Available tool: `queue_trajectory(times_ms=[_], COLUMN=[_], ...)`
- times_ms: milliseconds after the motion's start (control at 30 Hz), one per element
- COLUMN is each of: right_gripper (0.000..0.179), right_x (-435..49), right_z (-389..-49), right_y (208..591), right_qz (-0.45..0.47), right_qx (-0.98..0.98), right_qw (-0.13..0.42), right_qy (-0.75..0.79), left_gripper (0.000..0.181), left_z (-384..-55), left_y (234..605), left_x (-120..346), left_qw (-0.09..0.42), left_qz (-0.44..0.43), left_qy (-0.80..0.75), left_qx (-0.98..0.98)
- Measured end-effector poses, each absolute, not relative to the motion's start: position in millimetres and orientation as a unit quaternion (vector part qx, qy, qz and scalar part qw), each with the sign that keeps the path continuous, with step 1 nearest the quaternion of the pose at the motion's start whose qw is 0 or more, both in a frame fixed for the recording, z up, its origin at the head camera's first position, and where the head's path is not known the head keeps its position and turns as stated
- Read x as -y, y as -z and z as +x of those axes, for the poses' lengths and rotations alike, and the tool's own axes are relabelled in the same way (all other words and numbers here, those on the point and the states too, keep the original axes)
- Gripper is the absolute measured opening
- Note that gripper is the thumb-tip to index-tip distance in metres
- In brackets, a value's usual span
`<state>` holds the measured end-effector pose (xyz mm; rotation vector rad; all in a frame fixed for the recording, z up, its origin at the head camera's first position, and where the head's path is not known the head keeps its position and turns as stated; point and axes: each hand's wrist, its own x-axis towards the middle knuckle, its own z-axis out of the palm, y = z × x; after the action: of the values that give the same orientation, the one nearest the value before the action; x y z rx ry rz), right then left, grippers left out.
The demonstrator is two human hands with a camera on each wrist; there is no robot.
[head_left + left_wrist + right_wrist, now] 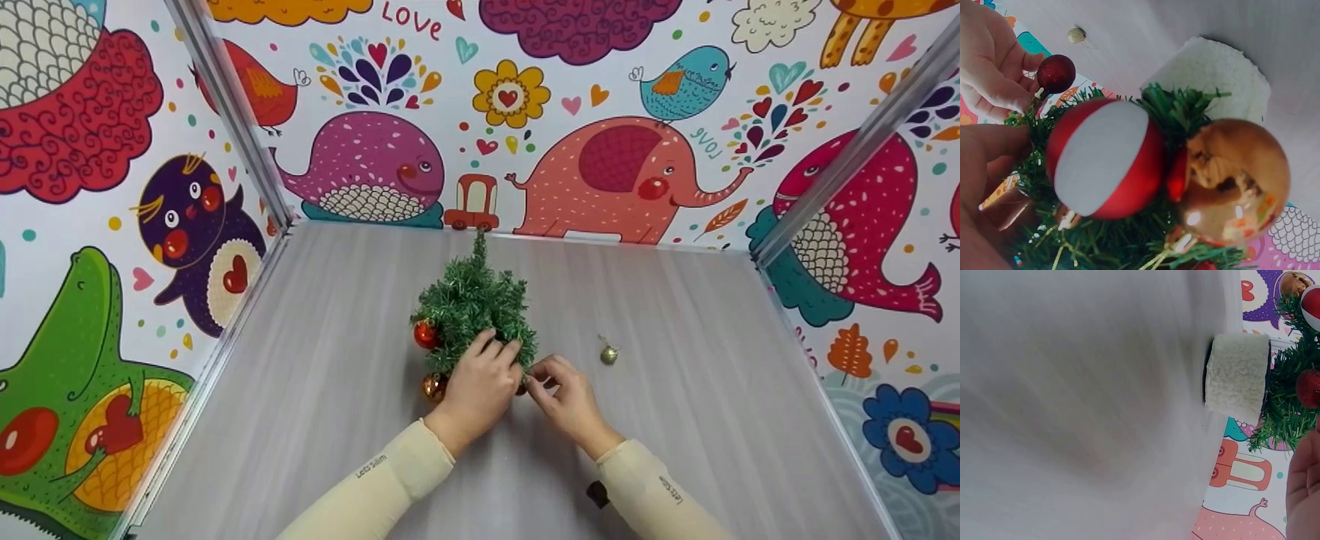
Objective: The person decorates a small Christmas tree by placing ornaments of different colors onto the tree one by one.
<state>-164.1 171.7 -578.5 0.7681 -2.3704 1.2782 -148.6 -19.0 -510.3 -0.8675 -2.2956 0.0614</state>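
A small artificial Christmas tree stands upright on a white fleecy base. My left hand grips a branch on its near right side, fingers bent among the needles. Beside it, my right hand pinches the top of a dark red glittery bauble at a branch tip. A red-and-white bauble and a shiny copper-gold bauble hang on the tree, and a red bauble is on its left side. The right fingertips are partly hidden in the head view.
A small gold glittery bauble with a string lies on the grey table, right of the tree. Patterned panels with cartoon animals and metal posts enclose the table at the back and sides.
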Motion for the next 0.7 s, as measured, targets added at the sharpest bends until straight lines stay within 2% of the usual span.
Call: queue_trajectory(times_ms=[700], right_gripper=[0.018], right_x=[-179.0], right_z=[-163.6], right_y=[578.0], right_qz=[0.292], right_qx=[0.824], right_qw=[0.185], right_qy=[-0.449], left_gripper=[0.003], left_z=[-148.3], left_y=[508.7], left_x=[19.2], left_qw=[0.324], left_qz=[-0.334], left_qy=[-0.043], left_qx=[0.884])
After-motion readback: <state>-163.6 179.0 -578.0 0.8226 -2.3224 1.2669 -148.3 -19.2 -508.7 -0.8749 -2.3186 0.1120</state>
